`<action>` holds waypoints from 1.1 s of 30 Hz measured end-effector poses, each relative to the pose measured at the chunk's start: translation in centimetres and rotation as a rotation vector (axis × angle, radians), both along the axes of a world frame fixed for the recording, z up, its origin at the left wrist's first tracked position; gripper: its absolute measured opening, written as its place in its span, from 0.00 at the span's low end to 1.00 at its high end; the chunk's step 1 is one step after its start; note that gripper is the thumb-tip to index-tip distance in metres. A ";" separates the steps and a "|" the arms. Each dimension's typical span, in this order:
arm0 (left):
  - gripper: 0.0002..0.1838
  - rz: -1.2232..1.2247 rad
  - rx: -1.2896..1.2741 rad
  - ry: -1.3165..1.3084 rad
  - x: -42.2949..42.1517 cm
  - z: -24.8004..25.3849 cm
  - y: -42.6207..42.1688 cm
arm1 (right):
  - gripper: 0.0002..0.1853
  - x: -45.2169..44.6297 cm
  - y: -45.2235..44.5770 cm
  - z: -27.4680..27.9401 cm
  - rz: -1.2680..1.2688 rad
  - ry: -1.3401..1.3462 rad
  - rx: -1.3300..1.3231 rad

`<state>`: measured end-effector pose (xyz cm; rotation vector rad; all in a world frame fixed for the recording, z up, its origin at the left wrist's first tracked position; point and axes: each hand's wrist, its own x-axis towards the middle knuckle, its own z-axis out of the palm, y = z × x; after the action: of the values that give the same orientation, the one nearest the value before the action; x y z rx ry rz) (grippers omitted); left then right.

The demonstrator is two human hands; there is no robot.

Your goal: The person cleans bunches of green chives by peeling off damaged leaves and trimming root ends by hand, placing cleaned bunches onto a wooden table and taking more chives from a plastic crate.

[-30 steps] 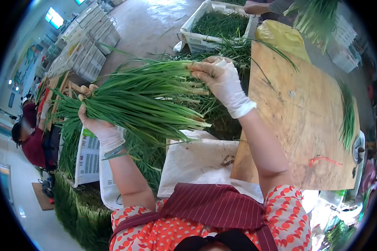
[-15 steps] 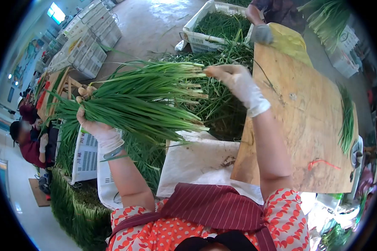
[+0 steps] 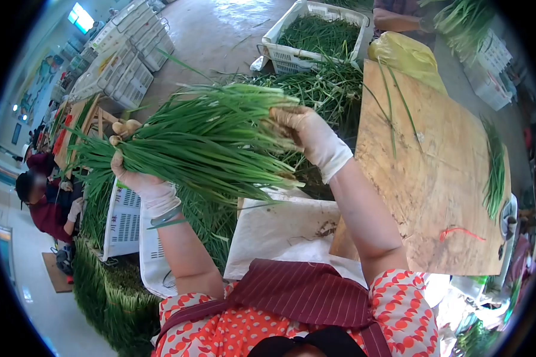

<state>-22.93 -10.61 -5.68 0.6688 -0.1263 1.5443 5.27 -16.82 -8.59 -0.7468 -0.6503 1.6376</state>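
My left hand [image 3: 146, 181], in a pale glove, is wrapped round the leafy end of a large bunch of long green stalks [image 3: 202, 140]. The bunch lies roughly level in the air, its pale root ends pointing right. At those ends is my right hand [image 3: 307, 134], also gloved, with its fingers closed on some stalks; the fingertips are slightly blurred. Below the bunch are a white sheet [image 3: 280, 232] with bits of dirt and a white crate [image 3: 123, 223] of greens.
A wooden board [image 3: 429, 178] on the right bears loose leaves and a red string [image 3: 461, 232]. Beyond the hands stand a crate of greens [image 3: 274, 53] and a yellow bag [image 3: 405, 56]. Stacked crates [image 3: 122, 74] are at upper left. Co-workers are at far left and top right.
My right hand moved away to the right, then back left and down onto the root ends. Long leaves now lie on the board's upper part. The co-worker's hand has left the yellow bag.
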 end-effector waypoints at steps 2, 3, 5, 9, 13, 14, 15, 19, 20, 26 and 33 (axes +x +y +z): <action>0.12 0.033 -0.009 -0.031 0.1 0.0 0.0 | 0.23 0.6 0.4 -0.5 0.072 -0.221 0.091; 0.12 -0.008 0.012 -0.030 -0.2 -0.2 0.2 | 0.24 0.7 0.5 -0.7 0.145 -0.441 0.179; 0.12 -0.047 0.032 -0.028 -0.4 -0.3 0.3 | 0.24 0.1 0.8 -1.1 0.043 -0.469 0.302; 0.12 -0.046 0.066 -0.009 -0.3 -0.2 0.5 | 0.27 -0.1 0.6 0.7 0.175 -0.588 0.328; 0.12 -0.023 0.043 -0.024 0.1 0.2 0.2 | 0.24 -1.1 0.4 -0.5 0.058 -0.462 0.289; 0.12 -0.024 0.041 -0.023 0.3 0.3 0.1 | 0.22 -1.2 0.2 -0.7 0.026 -0.344 0.253; 0.11 0.023 0.046 0.015 0.6 0.5 -0.1 | 0.20 -1.3 -0.1 -0.9 -0.007 -0.226 0.217; 0.11 -0.042 0.160 0.047 0.5 0.5 0.8 | 0.12 -0.9 -1.7 -0.9 0.090 -0.032 0.160; 0.11 -0.042 0.161 0.047 0.5 0.5 0.6 | 0.12 -0.5 -1.9 -1.0 0.119 -0.073 0.154; 0.11 0.117 -0.097 0.055 0.9 0.3 0.2 | 0.16 1.5 -3.1 -1.5 0.180 -0.126 0.186; 0.13 -0.027 -0.062 -0.018 1.1 -0.5 0.8 | 0.22 2.8 -5.2 -1.3 0.192 -0.157 0.145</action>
<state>-21.78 -9.81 -6.19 0.6021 -0.1008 1.5224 8.04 -22.04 -9.89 -0.7294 -0.9688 1.6952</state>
